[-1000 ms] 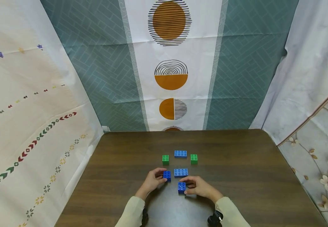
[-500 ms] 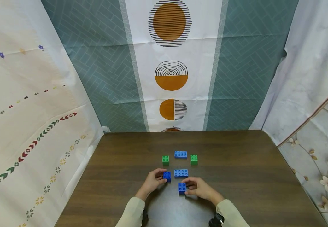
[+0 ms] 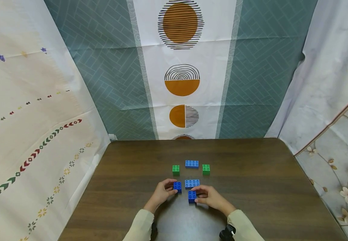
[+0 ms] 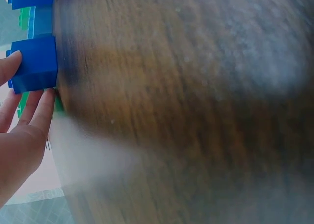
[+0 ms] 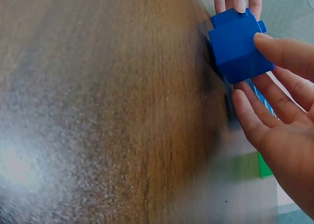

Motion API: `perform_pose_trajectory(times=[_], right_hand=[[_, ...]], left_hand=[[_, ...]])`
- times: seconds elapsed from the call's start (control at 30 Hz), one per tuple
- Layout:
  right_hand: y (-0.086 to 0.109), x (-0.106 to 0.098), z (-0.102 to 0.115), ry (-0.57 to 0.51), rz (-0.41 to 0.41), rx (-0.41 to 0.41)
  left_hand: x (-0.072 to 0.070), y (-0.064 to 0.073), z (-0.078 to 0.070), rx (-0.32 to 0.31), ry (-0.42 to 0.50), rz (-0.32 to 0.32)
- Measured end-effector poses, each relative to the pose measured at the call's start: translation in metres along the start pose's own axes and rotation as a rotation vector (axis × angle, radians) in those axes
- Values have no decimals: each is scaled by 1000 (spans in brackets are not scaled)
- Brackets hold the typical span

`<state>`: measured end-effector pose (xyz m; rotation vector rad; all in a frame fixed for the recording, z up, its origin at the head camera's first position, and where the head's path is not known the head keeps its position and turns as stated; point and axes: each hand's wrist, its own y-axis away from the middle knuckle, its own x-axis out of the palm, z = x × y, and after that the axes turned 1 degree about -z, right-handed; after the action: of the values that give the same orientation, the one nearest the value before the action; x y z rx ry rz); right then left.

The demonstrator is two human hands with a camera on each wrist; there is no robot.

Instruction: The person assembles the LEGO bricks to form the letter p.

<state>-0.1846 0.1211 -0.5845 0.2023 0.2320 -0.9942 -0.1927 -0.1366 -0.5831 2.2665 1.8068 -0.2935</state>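
My left hand [image 3: 162, 190] pinches a dark blue building block [image 3: 177, 187] between thumb and fingers, just left of a lighter blue long block [image 3: 192, 183]. In the left wrist view that dark block [image 4: 34, 64] stands at the thumb tip with fingers along its far side. My right hand [image 3: 210, 198] holds a second dark blue block [image 3: 192, 196], slightly nearer the body and below the long block. The right wrist view has this block [image 5: 240, 47] between thumb and fingers, close over the table, overlapping the left hand's block behind it.
Farther back on the brown table [image 3: 125, 174] lie a green block [image 3: 176, 170], another lighter blue long block [image 3: 191, 164] and a second green block [image 3: 205, 169]. Patterned cloths [image 3: 110, 83] hang behind and at both sides.
My right hand has moved its dark blue block slightly forward and left, closer to the long block. The left hand and its block have stayed in place.
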Motion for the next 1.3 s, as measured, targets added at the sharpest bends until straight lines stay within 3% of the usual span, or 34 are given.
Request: perform_pose_trajectory(times=[0.87,0.97,1.17,1.3], right_hand=[[-1,1,-2,-60,-30,-9],[0,1,-3,-84,-35,-7],[2,2,1,-93,-46,-19],[2,2,-1,-95,-48,-15]], left_hand=[[-1,1,-6,25,15,0],[0,2,-10,8,12,5],[4,2,-18,38,46,16],[5,7,-33,64,82,39]])
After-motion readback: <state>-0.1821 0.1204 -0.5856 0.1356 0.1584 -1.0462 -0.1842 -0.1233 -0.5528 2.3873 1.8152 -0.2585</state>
